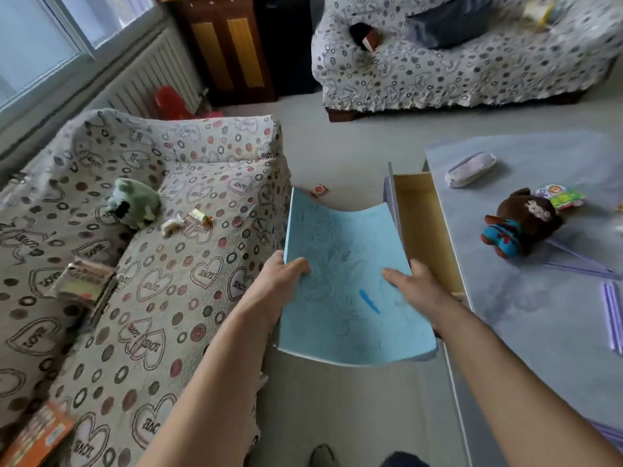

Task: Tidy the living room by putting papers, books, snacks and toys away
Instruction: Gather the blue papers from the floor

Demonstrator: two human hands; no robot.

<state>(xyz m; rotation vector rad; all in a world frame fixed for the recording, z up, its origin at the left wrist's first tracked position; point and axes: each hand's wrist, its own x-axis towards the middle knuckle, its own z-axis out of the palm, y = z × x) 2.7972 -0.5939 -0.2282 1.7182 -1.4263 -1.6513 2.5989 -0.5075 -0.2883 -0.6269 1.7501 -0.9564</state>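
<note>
Papers [344,281], a blue sheaf at frame centre, sag between left hand [283,281] and right hand [413,286], each gripping 1 edge. Open drawer [426,230] sits just right. Risk: bowed sheets catch its rim and crumple.

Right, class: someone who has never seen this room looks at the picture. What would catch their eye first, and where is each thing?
First, the light blue booklet at the centre, bowed between the left hand and right hand, which grip its two sides. Just right of it an open drawer juts from the grey table, where a brown stuffed toy lies. On the patterned sofa at left sits a green plush toy.
</note>
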